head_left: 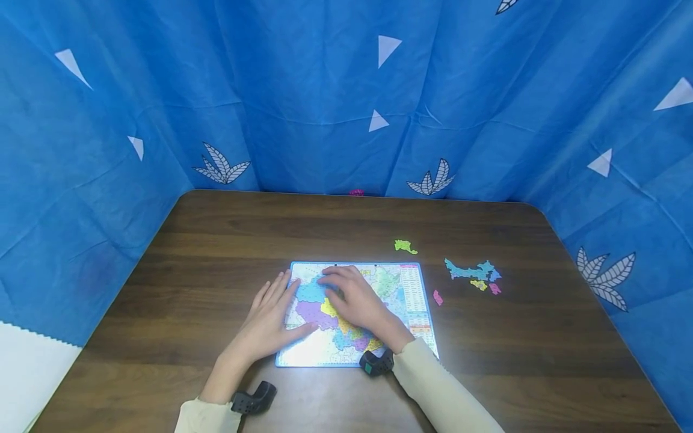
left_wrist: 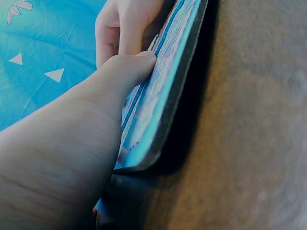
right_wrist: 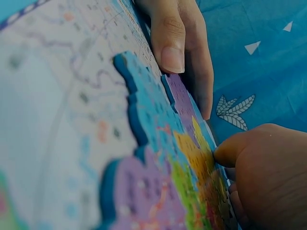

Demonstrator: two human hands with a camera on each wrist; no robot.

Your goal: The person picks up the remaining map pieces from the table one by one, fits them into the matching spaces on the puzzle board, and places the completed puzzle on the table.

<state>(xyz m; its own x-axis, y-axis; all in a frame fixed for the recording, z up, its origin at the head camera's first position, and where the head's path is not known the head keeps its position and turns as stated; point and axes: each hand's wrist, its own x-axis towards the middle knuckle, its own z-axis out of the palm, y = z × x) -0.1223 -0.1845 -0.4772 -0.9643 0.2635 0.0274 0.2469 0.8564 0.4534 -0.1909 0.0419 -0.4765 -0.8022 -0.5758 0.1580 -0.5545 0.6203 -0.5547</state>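
Observation:
A map jigsaw board [head_left: 414, 288] with a blue border lies on the table, coloured pieces raised on it. My left hand [head_left: 271, 325] rests along the board's left side, fingers spread and thumb stretched over the lower left of the map. Close to that hand are a blue piece [head_left: 310, 293] and a purple piece [head_left: 311, 313]. My right hand [head_left: 354, 299] is over the upper middle of the board, its bent fingertips at the blue piece's right side and above a yellow piece [head_left: 327, 308]. The palm hides part of the map. No loose piece shows in either hand.
Right of the board lie loose pieces: a long light-blue one [head_left: 468, 271], a small yellow one [head_left: 479, 284], and two pink ones, the nearer pink piece [head_left: 438, 297] close to the board. A yellow-green piece [head_left: 404, 246] lies behind the board. Blue curtains [head_left: 325, 90] hang around the table.

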